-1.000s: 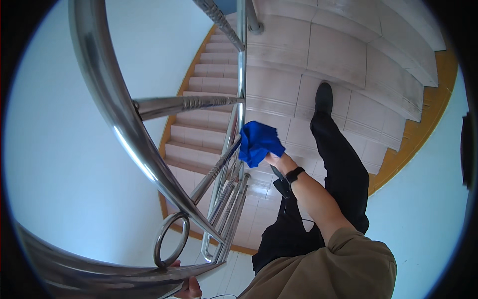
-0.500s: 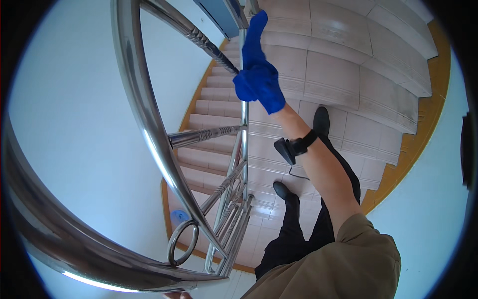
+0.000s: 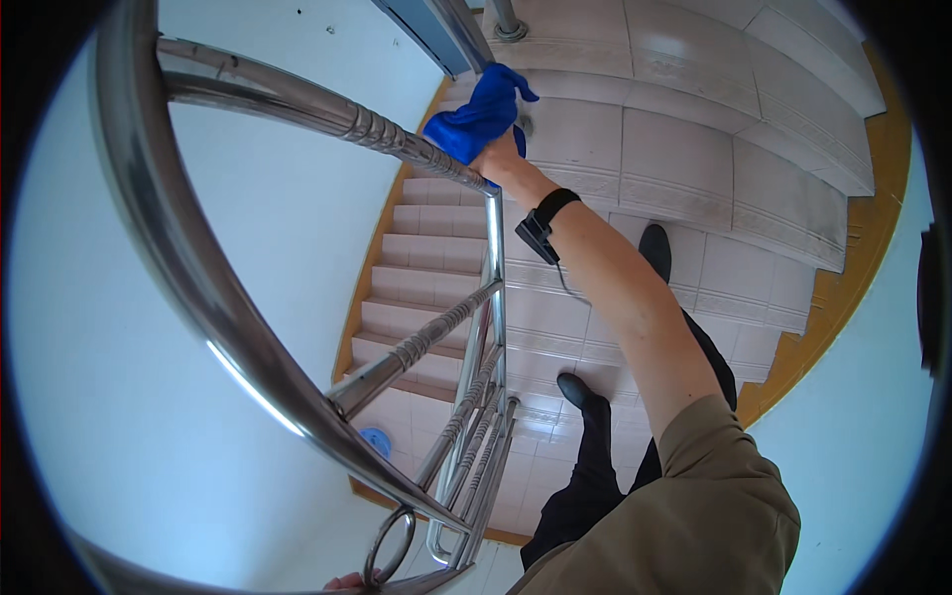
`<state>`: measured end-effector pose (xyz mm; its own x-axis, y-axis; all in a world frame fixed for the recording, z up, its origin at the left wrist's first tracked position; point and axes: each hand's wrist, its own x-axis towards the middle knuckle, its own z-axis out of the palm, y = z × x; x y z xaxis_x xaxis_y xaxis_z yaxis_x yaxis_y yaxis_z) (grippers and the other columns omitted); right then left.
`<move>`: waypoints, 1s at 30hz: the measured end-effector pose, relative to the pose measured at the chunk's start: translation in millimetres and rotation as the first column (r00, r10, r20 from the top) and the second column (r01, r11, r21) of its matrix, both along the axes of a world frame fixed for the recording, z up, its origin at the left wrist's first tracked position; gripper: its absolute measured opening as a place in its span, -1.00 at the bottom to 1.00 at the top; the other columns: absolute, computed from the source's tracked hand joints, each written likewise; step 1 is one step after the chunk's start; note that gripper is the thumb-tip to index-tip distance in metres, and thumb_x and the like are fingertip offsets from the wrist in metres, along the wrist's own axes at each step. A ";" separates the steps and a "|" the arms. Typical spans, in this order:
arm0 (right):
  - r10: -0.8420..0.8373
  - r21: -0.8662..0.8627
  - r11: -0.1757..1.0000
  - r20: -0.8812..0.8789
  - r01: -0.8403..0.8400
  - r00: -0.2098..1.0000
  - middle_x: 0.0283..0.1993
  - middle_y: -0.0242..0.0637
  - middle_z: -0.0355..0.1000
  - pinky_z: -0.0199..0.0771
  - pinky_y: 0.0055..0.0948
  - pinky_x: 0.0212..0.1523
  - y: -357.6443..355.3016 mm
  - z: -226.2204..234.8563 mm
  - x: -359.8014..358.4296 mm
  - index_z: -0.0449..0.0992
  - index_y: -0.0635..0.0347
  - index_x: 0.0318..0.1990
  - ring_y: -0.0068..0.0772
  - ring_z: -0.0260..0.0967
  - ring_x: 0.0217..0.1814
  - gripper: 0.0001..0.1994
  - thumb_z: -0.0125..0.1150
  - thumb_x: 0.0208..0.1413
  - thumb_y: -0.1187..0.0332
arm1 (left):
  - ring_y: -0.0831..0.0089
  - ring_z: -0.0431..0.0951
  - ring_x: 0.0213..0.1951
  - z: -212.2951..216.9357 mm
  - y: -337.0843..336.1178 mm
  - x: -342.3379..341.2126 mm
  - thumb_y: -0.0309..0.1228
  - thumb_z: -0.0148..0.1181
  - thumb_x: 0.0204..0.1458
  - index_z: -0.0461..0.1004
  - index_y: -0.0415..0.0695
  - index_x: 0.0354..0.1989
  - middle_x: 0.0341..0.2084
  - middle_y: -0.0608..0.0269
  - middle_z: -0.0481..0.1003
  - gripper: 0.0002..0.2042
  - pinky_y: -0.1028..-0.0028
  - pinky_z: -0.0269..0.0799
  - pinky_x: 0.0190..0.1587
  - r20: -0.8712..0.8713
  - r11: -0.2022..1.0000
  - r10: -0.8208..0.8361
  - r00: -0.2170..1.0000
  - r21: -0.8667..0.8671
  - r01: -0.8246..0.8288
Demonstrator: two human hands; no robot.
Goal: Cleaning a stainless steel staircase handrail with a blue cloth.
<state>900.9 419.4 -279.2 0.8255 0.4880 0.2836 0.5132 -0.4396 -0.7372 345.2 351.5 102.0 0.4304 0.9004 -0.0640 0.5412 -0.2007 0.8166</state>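
My right hand (image 3: 502,155) reaches far out with a blue cloth (image 3: 474,117) bunched around it. The cloth covers most of its fingers and presses on the steel stair railing (image 3: 499,238), where a ridged crossbar (image 3: 382,132) meets the upright post. My left hand (image 3: 346,581) shows only as a few curled fingers at the bottom edge, at the thick handrail beside a steel ring (image 3: 391,545). The rest of that hand is out of the picture. A black band with a small box (image 3: 540,230) and a thin cable sits on my right wrist.
Tiled steps (image 3: 674,159) rise at the right, edged by a tan skirting (image 3: 843,268). Another flight (image 3: 431,248) runs down beyond the railing. My dark shoes (image 3: 573,389) stand on the tiles. A blue round object (image 3: 376,441) lies below, and a grey-blue door (image 3: 421,35) is at the top.
My right hand and the cloth have moved slightly left, and the cloth's long raised end has folded down. The view has shifted, so more of the upper crossbar and my left fingers show.
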 end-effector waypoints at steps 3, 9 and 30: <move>-0.008 -0.365 0.930 0.072 0.034 0.997 -0.28 -0.14 0.55 0.48 -0.22 -0.19 17.4 -0.1 6.1 0.61 0.09 -0.42 -0.11 0.53 -0.18 -0.82 0.31 0.11 0.21 | 0.09 0.54 0.00 11.1 109.7 -37.7 0.28 0.09 0.18 0.43 -0.31 0.14 0.00 -0.06 0.46 -0.23 0.23 0.51 0.02 -0.518 -0.419 -0.797 -0.309 0.107 0.902; -0.232 -0.285 0.917 0.192 0.280 0.954 -0.30 -0.16 0.56 0.52 -0.17 -0.20 10.2 -1.1 16.5 0.62 0.10 -0.45 -0.08 0.53 -0.18 -0.86 0.27 0.07 0.29 | 0.11 0.58 -0.03 14.9 -12.8 -59.7 0.24 0.16 0.17 0.46 -0.34 0.13 0.01 -0.10 0.50 -0.25 0.25 0.51 0.06 -0.275 0.985 -0.172 0.946 -0.057 0.162; 0.693 0.660 0.533 -0.700 0.530 0.174 -0.10 -0.27 0.60 0.54 -0.26 0.13 -30.1 -25.1 -8.1 0.61 0.02 -0.10 -0.35 0.52 -0.02 -0.71 0.36 0.19 0.06 | 0.24 0.64 -0.04 16.5 -11.1 -46.6 0.13 0.44 0.00 0.30 -0.45 0.25 -0.04 -0.08 0.57 -0.10 0.42 0.58 0.02 -0.189 0.980 -0.188 0.964 -0.098 0.172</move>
